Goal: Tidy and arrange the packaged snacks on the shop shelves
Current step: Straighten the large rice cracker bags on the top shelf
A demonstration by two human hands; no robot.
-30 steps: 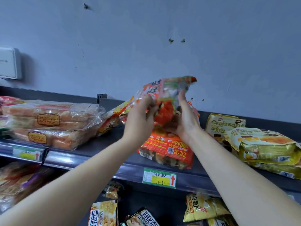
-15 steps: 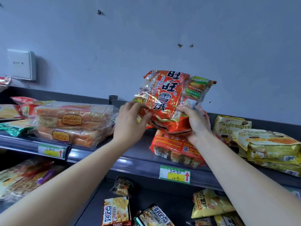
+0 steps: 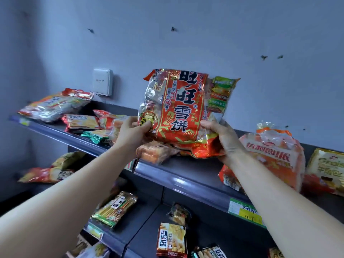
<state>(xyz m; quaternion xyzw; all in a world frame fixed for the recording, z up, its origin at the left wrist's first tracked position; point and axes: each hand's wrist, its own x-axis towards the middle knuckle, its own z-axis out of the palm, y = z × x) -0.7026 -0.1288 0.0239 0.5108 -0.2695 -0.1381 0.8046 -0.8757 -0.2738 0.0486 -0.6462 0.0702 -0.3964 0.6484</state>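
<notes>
**Red foil snack bag, held at the upper shelf**

Item: large red foil snack bag [image 3: 178, 112] with black characters and gold trim. A clear side panel shows green and orange inner packets.

Position: upright, printed face to the camera, lifted above the front edge of the dark grey upper shelf [image 3: 186, 178], near its middle.

Left hand [image 3: 133, 133]: fingers curled round the bag's lower left corner, thumb on the printed face.

Right hand [image 3: 221, 139]: fingers wrapped round the lower right corner, thumb across the front.

Beneath the bag: clear-wrapped orange bread pack [image 3: 156, 152] at the shelf's front edge. Whether it touches the bag cannot be told.

Right end of the shelf: orange-and-clear tied pie bag [image 3: 273, 157], with a yellow croissant bag [image 3: 327, 168] just beside it.

Left end: flat silver-and-red bag [image 3: 55, 106].

Front edge, right part: green-and-yellow price label [image 3: 243, 211].

Lower shelf [image 3: 145, 220]: green-and-gold stick biscuit pack [image 3: 117, 207] and a yellow-and-red snack pack [image 3: 171, 239], lying apart.

Wall, above the shelf's back edge: white plastic box [image 3: 102, 81].
</notes>
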